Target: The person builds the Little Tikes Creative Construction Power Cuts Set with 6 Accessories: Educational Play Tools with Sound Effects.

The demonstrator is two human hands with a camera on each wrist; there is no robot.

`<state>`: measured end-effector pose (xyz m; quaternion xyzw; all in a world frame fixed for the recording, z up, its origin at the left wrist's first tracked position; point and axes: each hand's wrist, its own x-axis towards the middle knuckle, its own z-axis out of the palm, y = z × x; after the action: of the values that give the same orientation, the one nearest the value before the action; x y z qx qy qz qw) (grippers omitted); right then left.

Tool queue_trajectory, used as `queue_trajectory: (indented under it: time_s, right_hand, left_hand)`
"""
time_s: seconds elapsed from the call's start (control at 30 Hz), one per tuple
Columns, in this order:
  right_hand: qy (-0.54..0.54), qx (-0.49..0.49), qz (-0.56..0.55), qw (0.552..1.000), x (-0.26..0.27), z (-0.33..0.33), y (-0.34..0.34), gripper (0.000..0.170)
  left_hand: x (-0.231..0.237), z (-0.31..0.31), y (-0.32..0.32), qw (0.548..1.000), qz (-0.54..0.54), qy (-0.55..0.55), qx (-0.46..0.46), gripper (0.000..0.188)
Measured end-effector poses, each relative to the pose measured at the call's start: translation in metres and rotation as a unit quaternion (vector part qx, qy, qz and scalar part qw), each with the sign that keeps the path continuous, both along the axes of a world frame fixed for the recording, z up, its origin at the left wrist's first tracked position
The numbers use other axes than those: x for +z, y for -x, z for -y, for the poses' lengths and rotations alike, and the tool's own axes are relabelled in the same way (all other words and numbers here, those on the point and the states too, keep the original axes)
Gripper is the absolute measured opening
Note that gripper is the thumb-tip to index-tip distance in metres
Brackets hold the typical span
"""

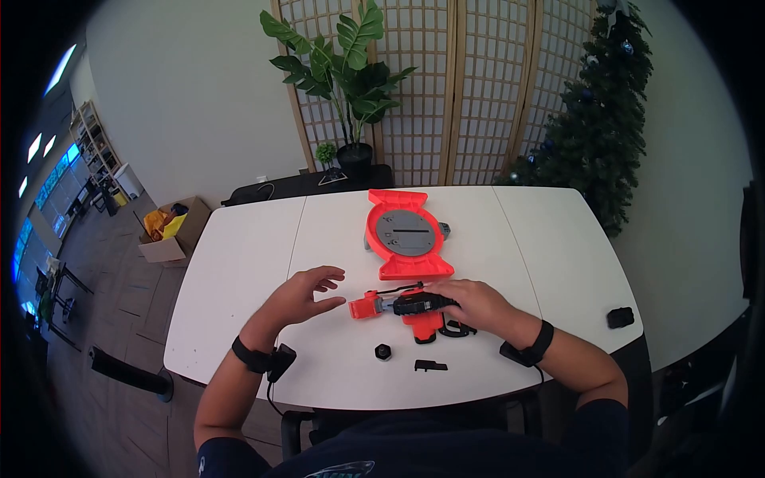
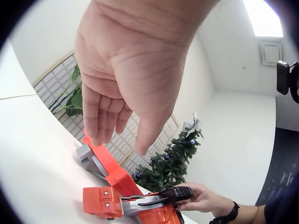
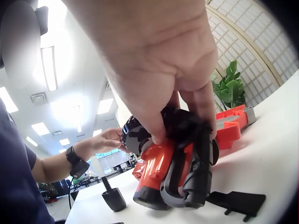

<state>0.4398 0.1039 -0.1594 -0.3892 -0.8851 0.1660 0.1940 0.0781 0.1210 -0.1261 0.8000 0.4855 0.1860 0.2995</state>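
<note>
My right hand [image 1: 478, 303] grips the black top of what looks like a miter saw's upper part [image 1: 422, 325], which lies on the white table. In the right wrist view, its thumb and fingers straddle the black part above an orange body [image 3: 159, 165] and a black loop handle [image 3: 198, 179]. A grey arm joins it to an orange end block [image 1: 365, 307]. Just left of that block hovers my left hand [image 1: 307, 295], fingers loosely bent and nothing held. Behind both hands lies an orange base with a grey round turntable [image 1: 394, 221].
Near the table's front edge lie a black knob [image 1: 383, 351] with a threaded stud and a flat black piece [image 1: 431, 366]. A small black object [image 1: 620, 318] sits at the right edge. Beyond the table are a potted plant [image 1: 355, 155] and a decorated tree [image 1: 598, 127].
</note>
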Motion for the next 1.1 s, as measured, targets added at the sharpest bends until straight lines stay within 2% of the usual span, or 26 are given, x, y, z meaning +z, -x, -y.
queue_trajectory:
  time_s: [0.07, 0.13, 0.37, 0.43, 0.53, 0.7, 0.77, 0.93, 1.0, 1.03, 1.1]
  right_hand:
    - [-0.003, -0.009, 0.002, 1.000, -0.004, 0.001, 0.000, 0.047]
    - [-0.064, 0.001, 0.000, 0.998, -0.008, -0.001, 0.000, 0.043]
    - [-0.105, 0.004, -0.023, 0.994, 0.008, 0.008, 0.006, 0.039]
    - [-0.183, 0.024, -0.025, 0.982, 0.009, 0.009, 0.006, 0.039]
    - [-0.223, 0.020, -0.039, 0.974, 0.016, 0.013, 0.008, 0.040]
    - [-0.229, 0.011, -0.063, 0.971, 0.033, 0.016, 0.009, 0.043]
    - [-0.230, 0.010, -0.081, 0.970, 0.037, 0.016, 0.011, 0.045]
    - [-0.241, 0.001, -0.097, 0.966, 0.041, 0.017, 0.015, 0.042]
    - [-0.244, 0.003, -0.104, 0.964, 0.042, 0.016, 0.016, 0.041]
    - [-0.248, 0.006, -0.111, 0.962, 0.042, 0.016, 0.017, 0.041]
    - [-0.243, 0.004, -0.112, 0.964, 0.042, 0.016, 0.018, 0.040]
  left_hand:
    - [0.000, 0.001, -0.005, 1.000, 0.000, -0.002, -0.007, 0.050]
    - [0.004, 0.003, -0.010, 1.000, -0.003, -0.015, -0.017, 0.049]
    - [0.018, 0.009, -0.026, 0.998, -0.005, -0.029, -0.053, 0.051]
    - [0.018, 0.009, -0.028, 0.997, 0.012, -0.034, -0.068, 0.052]
    - [0.026, 0.014, -0.038, 0.996, 0.024, -0.034, -0.076, 0.053]
    - [0.032, 0.017, -0.049, 0.992, 0.035, -0.065, -0.106, 0.054]
    - [0.034, 0.017, -0.053, 0.979, 0.042, -0.126, -0.158, 0.054]
    - [0.037, 0.024, -0.067, 0.981, 0.041, -0.128, -0.142, 0.051]
    - [0.033, 0.022, -0.069, 0.968, 0.034, -0.203, -0.145, 0.049]
    - [0.031, 0.021, -0.071, 0.968, 0.034, -0.203, -0.145, 0.049]
    - [0.026, 0.019, -0.073, 0.942, 0.033, -0.299, -0.151, 0.047]
